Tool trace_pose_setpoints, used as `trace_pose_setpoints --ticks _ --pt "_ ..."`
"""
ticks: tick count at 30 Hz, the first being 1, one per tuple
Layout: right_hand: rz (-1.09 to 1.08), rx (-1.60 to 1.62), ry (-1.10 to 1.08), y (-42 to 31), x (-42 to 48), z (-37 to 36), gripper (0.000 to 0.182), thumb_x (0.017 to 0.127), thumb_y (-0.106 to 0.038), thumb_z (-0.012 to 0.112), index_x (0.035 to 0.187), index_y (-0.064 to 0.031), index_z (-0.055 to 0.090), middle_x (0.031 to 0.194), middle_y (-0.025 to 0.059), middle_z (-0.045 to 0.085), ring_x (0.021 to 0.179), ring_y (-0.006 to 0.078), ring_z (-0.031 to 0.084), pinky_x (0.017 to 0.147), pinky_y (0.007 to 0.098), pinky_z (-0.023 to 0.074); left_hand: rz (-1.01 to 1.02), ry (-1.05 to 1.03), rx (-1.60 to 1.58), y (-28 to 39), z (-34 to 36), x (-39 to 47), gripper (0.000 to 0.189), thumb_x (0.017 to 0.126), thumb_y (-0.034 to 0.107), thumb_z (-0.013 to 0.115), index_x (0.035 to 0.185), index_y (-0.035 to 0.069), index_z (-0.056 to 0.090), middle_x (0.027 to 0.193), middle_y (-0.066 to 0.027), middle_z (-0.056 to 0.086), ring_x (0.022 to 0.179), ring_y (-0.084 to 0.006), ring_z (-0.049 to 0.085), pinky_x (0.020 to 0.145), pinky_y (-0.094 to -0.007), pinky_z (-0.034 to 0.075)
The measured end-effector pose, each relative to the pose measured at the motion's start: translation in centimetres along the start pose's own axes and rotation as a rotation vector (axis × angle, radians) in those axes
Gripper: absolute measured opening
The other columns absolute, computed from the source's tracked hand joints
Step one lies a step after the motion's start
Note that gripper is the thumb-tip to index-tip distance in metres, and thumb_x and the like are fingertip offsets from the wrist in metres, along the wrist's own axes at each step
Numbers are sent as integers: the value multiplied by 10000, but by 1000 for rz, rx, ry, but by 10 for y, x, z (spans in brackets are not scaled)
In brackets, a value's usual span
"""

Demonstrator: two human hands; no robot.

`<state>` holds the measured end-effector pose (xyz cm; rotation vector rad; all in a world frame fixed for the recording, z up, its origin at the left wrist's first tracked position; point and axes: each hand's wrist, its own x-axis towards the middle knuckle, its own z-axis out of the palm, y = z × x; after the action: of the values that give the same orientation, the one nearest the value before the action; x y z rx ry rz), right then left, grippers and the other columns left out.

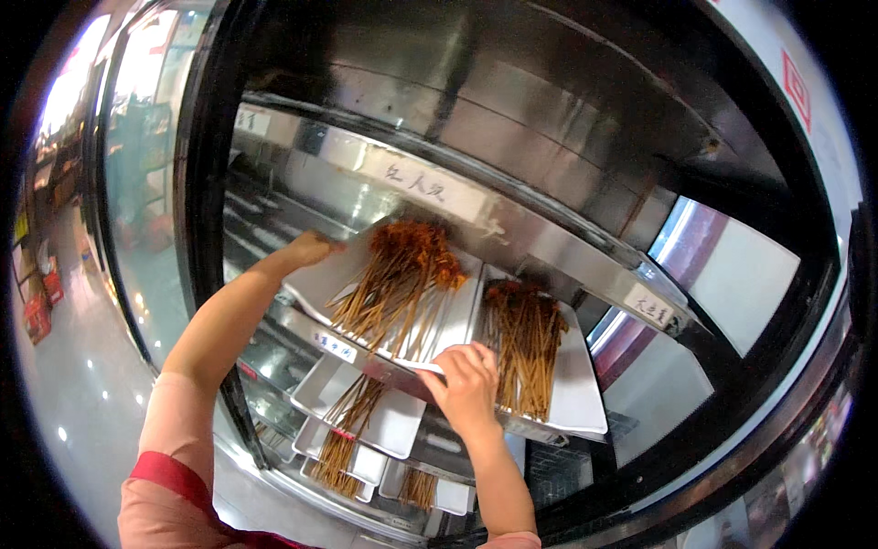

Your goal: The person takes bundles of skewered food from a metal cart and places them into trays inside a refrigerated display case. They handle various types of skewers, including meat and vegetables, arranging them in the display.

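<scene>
My right hand [466, 384] pinches the front rim of a white tray [453, 329], thumb below and fingers above. At the tray's far left side is my left hand [310, 250], its fingers hooked over the rim and slightly blurred. On this tray lies a bunch of skewers [391, 295] with reddish-brown food at the far end and bare wooden sticks towards me. To its right, a second white tray [579, 377] bears another bunch of darker skewers [525, 350]. Both trays rest on a shelf of a black-framed display cabinet.
An upper metal shelf [549, 233] with handwritten labels [422, 182] runs just above the trays. Lower shelves carry more white trays [398, 425] with skewers [336, 463]. A glass door [137, 178] in a black frame stands at left, beside a shiny floor [82, 384].
</scene>
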<state>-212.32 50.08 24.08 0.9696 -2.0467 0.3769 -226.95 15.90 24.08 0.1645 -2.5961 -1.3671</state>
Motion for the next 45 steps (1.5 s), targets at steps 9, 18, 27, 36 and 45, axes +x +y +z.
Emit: trace_pose_setpoints --ticks 9,18,27,36,45 --pt "-154 -1 -17 -74 38 20 477 754 -381 599 1050 -12 534 1125 130 509 1174 277 390 975 500 250 611 648 -106 16 -6 -164 224 827 129 474 1012 9 514 1001 -154 575 975 -309 536 835 -357 403" --pt "-163 -257 97 -82 83 107 324 759 -292 552 961 -39 543 996 110 521 1035 287 455 913 497 304 725 1000 117 -61 -51 -252 442 705 -13 485 1142 -32 423 1178 -182 435 1103 -329 392 957 -408 278" --pt "-165 -136 218 -132 90 119 297 773 -251 579 951 -14 557 975 138 559 947 299 516 828 440 398 481 739 -15 -102 -52 -262 487 698 -86 485 1174 3 443 1078 -149 449 985 -260 460 849 -314 377" --pt "531 924 -164 -225 67 206 285 822 -241 557 949 8 506 866 211 577 804 366 559 679 398 430 368 750 -186 -108 -33 -267 469 688 -65 486 1151 0 454 1077 -155 430 1008 -281 440 883 -334 354" --pt "383 927 8 -202 37 181 131 800 -138 582 829 -20 534 708 160 579 644 331 573 562 392 433 306 612 -130 -99 14 -281 478 681 -73 482 1152 0 448 1068 -130 471 1019 -242 473 850 -315 381"
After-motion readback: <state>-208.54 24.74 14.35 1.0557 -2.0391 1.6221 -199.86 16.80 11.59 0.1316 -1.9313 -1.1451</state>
